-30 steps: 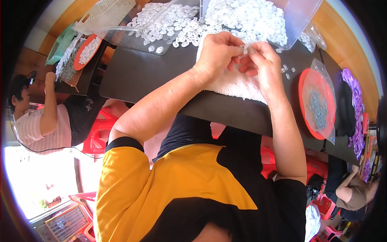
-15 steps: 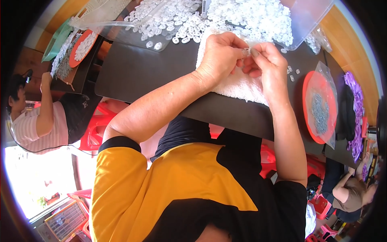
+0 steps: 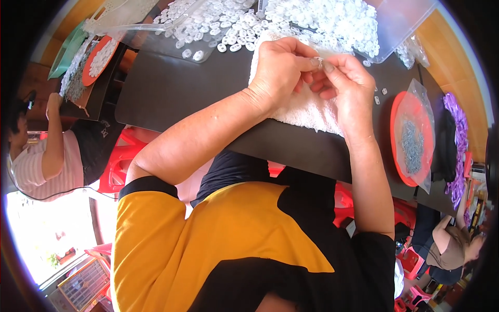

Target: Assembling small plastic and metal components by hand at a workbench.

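Note:
Over a white towel [image 3: 306, 112] on the dark table, my left hand [image 3: 283, 67] and my right hand [image 3: 345, 78] meet at their fingertips. Both hands pinch a small white plastic piece [image 3: 318, 60] between thumb and forefinger; most of it is covered by the fingers. Beyond them lies a big heap of small white oval plastic pieces [image 3: 322, 23], each with holes. A few loose white pieces [image 3: 377, 100] rest on the table beside my right wrist. Farther right, a red plate [image 3: 399, 161] carries a clear bag of small grey metal parts [image 3: 412, 148].
Clear plastic trays [image 3: 400, 31] hold the heap at the back. Purple ribbon [image 3: 456, 151] lies along the right table edge. At the left a person [image 3: 47, 151] sits by another red plate [image 3: 93, 75] and a green basket [image 3: 67, 49]. Another person [image 3: 452, 244] is at the lower right.
My hands stay together on the small piece with barely any shift of the fingers. The view and my left arm have moved slightly.

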{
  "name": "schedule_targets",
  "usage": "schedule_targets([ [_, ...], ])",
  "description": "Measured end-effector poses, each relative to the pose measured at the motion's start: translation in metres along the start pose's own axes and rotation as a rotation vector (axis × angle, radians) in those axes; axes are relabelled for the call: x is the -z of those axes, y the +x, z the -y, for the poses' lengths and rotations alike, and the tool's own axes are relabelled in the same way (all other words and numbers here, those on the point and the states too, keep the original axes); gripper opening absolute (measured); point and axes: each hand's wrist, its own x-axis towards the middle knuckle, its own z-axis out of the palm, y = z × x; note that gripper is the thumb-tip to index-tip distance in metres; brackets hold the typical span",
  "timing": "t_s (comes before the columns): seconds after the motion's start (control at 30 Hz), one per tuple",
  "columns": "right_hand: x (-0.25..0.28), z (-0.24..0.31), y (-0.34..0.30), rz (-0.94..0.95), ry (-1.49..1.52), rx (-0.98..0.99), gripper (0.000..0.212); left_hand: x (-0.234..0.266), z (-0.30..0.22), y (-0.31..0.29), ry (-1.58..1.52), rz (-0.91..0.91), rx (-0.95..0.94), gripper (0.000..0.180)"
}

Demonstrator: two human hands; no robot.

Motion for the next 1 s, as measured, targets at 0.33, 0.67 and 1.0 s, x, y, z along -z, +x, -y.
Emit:
schedule_targets([
  [0.33, -0.002, 0.001, 0.0, -0.037, -0.061, 0.022, 0.009, 0.005, -0.004, 0.002, 0.161, 0.06, 0.035, 0.009],
  [0.67, -0.003, -0.004, 0.0, -0.059, -0.068, 0.035, 0.01, -0.001, 0.008, -0.001, 0.285, -0.024, -0.154, 0.005],
  [1.0, -0.002, -0.002, -0.001, -0.021, 0.098, 0.001, 0.011, -0.004, 0.018, 0.005, 0.287, -0.005, -0.283, 0.006],
])
